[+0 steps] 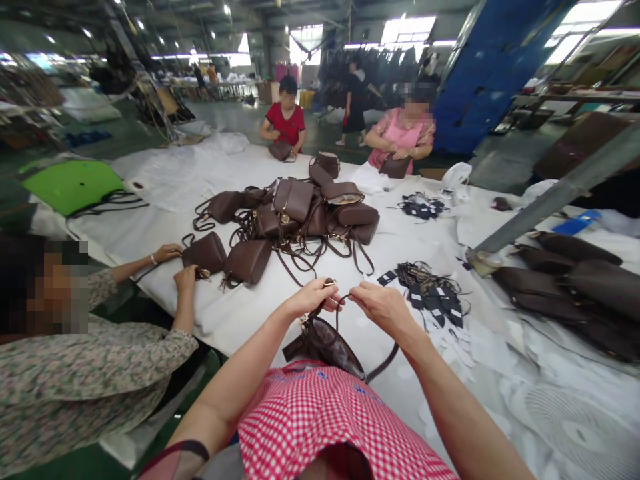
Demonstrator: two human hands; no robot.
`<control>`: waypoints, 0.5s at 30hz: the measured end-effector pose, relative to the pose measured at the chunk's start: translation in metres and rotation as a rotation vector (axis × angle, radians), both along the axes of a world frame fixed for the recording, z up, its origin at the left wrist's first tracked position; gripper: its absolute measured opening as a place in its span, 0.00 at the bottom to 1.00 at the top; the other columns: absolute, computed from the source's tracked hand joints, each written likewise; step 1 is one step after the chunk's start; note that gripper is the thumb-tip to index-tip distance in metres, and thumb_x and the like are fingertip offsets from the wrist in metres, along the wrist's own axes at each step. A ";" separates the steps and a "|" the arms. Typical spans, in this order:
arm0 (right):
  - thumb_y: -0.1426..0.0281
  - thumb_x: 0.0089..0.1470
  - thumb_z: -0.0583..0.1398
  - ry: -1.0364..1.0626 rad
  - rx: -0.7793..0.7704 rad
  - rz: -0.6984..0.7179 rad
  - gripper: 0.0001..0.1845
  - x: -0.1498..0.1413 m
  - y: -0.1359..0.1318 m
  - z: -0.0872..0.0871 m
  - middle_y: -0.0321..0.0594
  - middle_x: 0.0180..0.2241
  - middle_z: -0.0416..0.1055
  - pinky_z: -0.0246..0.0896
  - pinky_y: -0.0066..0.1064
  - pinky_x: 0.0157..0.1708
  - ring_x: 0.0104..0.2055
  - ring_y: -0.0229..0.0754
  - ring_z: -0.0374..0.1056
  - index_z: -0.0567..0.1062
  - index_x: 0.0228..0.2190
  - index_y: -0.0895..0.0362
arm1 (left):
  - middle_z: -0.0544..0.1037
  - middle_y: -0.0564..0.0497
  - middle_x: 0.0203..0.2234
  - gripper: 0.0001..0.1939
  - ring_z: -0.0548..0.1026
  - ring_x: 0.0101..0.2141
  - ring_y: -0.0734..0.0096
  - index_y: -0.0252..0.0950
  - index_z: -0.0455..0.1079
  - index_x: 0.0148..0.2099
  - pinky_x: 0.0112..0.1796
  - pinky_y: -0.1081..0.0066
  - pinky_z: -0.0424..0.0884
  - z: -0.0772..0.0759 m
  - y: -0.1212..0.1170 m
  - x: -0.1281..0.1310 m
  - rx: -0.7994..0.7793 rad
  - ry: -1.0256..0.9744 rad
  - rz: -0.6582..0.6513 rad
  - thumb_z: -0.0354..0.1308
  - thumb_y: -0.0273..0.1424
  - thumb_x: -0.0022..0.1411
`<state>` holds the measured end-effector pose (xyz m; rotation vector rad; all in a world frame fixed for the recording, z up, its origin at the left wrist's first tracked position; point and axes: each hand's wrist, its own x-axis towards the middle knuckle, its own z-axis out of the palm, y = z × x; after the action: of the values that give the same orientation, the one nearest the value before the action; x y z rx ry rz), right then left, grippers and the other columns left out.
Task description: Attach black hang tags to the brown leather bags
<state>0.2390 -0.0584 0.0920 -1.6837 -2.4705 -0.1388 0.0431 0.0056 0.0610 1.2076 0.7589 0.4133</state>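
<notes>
- Left hand (317, 298): fingers partly curled, brown strap (337, 320) held by thumb and fingertips near a bit of metal.
- Right hand (380, 307): fingertips pinched shut on the same strap, just to the right; the thin cord is probably steadied better by two grips.
- Bag (333, 347): set below the hands, close to the checked apron (330, 413), perhaps so that both hands are left free (support underneath cannot be told).
- Bag pile (295, 200): heaped farther off on the white table (225, 315), seemingly for shared reach.
- Black tags (435, 293): gathered near right, likely for handiness.
</notes>
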 end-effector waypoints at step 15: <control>0.71 0.66 0.45 0.214 0.315 0.037 0.15 0.012 0.003 -0.057 0.35 0.25 0.72 0.51 0.27 0.22 0.25 0.36 0.71 0.71 0.36 0.53 | 0.74 0.49 0.23 0.15 0.73 0.26 0.69 0.33 0.66 0.30 0.33 0.69 0.69 -0.024 0.000 -0.009 -0.177 -0.308 0.715 0.59 0.40 0.60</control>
<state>0.2511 -0.0555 0.0355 -1.4412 -2.1881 -0.3085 0.0339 0.0052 0.0370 0.6532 0.9216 1.0698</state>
